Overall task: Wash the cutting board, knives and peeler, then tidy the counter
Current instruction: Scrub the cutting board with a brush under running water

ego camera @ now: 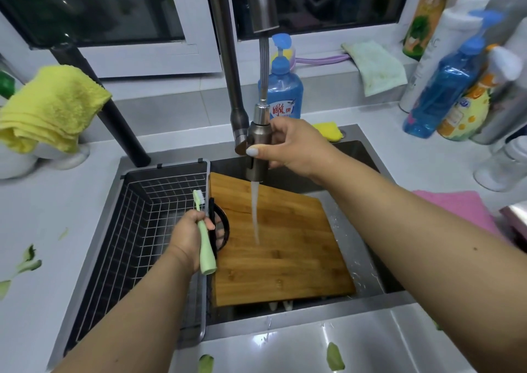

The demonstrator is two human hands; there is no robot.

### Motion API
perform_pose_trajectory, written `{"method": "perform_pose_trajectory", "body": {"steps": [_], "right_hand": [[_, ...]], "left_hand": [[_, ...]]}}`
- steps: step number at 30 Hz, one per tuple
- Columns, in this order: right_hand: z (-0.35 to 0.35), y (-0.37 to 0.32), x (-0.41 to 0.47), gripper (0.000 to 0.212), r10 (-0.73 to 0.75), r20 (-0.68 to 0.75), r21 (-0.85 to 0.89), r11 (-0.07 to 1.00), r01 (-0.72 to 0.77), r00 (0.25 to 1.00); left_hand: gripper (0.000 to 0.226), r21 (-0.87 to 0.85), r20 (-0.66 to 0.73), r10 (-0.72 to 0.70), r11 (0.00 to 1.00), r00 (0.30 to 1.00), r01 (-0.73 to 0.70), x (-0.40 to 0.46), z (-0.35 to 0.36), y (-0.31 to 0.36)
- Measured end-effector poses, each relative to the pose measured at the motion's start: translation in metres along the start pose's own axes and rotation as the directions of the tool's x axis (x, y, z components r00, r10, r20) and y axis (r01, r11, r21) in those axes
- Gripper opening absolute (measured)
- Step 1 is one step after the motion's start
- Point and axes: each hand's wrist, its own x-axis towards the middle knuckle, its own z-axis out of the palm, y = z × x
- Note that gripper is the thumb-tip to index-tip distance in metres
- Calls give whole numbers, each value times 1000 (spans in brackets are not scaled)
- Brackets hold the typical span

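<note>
Head view: right hand (296,147) gripping spray head (256,144), water on cutting board (285,247); left hand (188,238) fingers holding toothbrush (204,235).

Both arms extended forward. The right hand (296,147) gripped the spray head (258,156); the left hand (189,240) gripped a toothbrush (204,235).

A rectangular honey-brown wooden cutting board (281,241), wet and smooth, lies in the brushed steel sink (368,261) beside a black wire-mesh metal basket (148,215), under a matt metal spray head (258,144).
</note>
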Motion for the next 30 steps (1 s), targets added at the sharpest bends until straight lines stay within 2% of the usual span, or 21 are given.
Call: {"method": "perform_pose_trajectory", "body": {"steps": [3,10,14,19,25,30], "right_hand": [[9,0,0,34,-6,-18,60,998,7,1000],[-1,-14,5,29,-119,-161,-58,992,110,980],[-12,-29,10,29,-180,-214,-101,982,162,960],[-23,-46,13,32,-242,-293,-157,966,204,925],[-24,-63,15,21,-315,-386,-189,947,259,867],[-22,-62,20,35,-330,-439,-231,940,250,835]], "left_hand": [[35,0,7,0,1000,1000,0,-3,2,1],[48,12,9,30,999,1000,-30,-7,5,2],[36,28,-12,16,999,1000,-16,-6,3,1],[45,15,-5,17,1000,1000,-17,-6,4,2],[35,39,-10,-1,999,1000,1,-4,3,2],[51,141,-76,63,989,995,-52,3,3,-2]]}}
